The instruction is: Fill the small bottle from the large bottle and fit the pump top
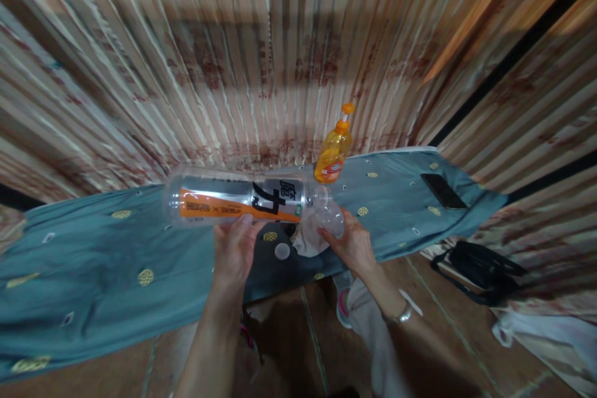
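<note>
My left hand [234, 247] holds a large clear plastic bottle [233, 201] with an orange and black label. The bottle lies sideways above the table, its neck pointing right. My right hand [352, 244] holds a small clear plastic container [329, 211] right at the big bottle's mouth. Below the two, a white crumpled cloth [308, 240] and a small white cap [282, 251] lie on the teal tablecloth [116, 261].
An orange pump bottle [333, 152] stands at the table's back edge. A black phone [443, 191] lies at the right end of the table. A black bag [480, 268] sits on the floor at right. A striped curtain [233, 56] hangs behind.
</note>
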`<action>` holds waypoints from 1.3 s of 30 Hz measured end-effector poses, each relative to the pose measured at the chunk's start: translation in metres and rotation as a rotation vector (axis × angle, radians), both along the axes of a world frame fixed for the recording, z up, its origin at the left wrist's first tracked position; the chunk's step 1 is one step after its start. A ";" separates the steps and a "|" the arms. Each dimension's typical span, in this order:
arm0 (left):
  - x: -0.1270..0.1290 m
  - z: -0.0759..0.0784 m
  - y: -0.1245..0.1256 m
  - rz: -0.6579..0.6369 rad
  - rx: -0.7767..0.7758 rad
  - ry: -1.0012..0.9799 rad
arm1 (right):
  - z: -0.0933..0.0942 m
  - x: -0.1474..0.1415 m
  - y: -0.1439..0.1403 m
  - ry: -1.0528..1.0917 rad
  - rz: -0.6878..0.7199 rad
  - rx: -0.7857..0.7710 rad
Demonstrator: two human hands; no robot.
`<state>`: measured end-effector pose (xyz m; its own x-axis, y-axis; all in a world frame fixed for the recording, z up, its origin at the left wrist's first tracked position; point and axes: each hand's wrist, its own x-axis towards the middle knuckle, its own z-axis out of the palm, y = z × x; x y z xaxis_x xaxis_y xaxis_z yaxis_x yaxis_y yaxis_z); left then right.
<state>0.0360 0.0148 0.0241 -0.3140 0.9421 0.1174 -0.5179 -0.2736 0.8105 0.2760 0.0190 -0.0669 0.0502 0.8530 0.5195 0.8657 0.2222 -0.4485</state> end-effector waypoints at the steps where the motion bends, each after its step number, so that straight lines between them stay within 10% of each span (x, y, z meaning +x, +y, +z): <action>1: 0.000 -0.001 0.000 0.006 0.000 -0.001 | 0.000 0.000 0.000 0.002 0.002 0.002; 39: 0.002 0.006 -0.001 -0.008 0.067 -0.024 | 0.000 0.002 -0.002 0.014 0.005 -0.013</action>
<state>0.0375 0.0142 0.0301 -0.3096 0.9350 0.1730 -0.5391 -0.3225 0.7781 0.2779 0.0175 -0.0672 0.0530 0.8601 0.5074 0.8583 0.2205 -0.4634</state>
